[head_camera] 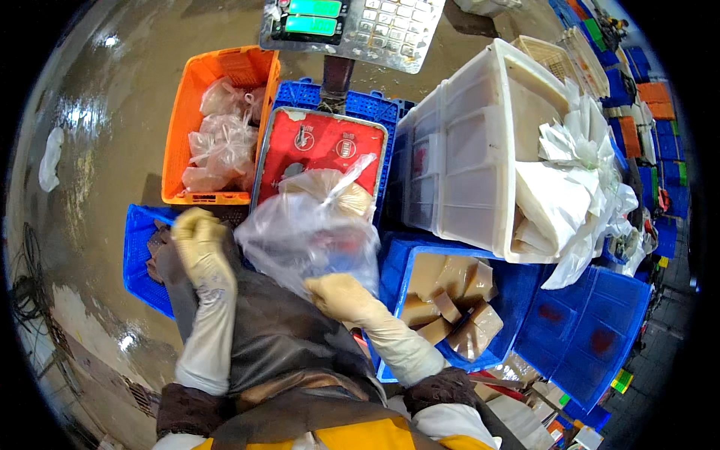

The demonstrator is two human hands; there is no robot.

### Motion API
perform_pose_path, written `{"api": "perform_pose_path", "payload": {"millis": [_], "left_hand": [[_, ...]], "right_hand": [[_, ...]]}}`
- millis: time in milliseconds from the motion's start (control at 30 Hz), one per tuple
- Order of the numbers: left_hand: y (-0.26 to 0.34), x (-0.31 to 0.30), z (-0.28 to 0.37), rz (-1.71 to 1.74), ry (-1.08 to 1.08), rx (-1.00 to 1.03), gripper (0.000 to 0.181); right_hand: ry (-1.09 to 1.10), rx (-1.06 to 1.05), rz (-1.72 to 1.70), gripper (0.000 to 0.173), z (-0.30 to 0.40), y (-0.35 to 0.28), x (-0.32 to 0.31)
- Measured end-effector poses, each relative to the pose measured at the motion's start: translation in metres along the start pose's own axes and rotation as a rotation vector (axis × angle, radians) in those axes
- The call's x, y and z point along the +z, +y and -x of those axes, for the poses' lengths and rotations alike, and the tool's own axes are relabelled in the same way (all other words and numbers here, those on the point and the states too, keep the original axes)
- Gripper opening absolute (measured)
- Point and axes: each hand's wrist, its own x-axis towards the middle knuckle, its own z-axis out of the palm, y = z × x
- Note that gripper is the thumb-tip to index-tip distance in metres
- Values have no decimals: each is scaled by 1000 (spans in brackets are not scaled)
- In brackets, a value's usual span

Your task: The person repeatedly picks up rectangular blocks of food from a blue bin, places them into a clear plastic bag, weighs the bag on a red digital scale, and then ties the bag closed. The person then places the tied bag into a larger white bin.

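Note:
My right hand (337, 295), in a cream rubber glove, grips the edge of a clear plastic bag (306, 242), which is blurred and spread out. My left hand (198, 230), gloved alike, is raised and blurred near the bag's left side; whether it holds anything cannot be told. Behind the clear bag, a knotted bag with tan contents (329, 188) lies on the red platform of a scale (281, 138). The scale's display and keypad (351, 28) stand beyond. To the right, a blue tub (517, 298) holds brown jelly-like blocks (447, 306).
An orange crate (171, 135) with several filled bags (222, 146) stands at the upper left. Below it is a blue basket (132, 259) with dark pieces. A large white bin (472, 146) with white plastic sheeting (568, 185) stands at right. The floor (107, 214) looks wet.

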Motion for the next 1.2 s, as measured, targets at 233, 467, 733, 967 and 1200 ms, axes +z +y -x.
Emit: {"api": "perform_pose_path", "payload": {"millis": [233,467,733,967,1200], "left_hand": [[17,7,-15,-983,-1574,-472,33],[-64,11,-113,-280,-1032,-401,15],[-194,-3,-116,-1346,-891,96,30],[-162,-14,-53,186,-284,-959,48],[-70,-34,-39,-167,-664,-987,58]], "right_hand": [[-204,192,-1039,20,47,22,-87],[463,-7,-843,16,18,164,-73],[781,258,-224,27,-67,185,-30],[518,494,-1595,26,-58,152,9],[916,455,-1568,36,9,112,-6]]}}
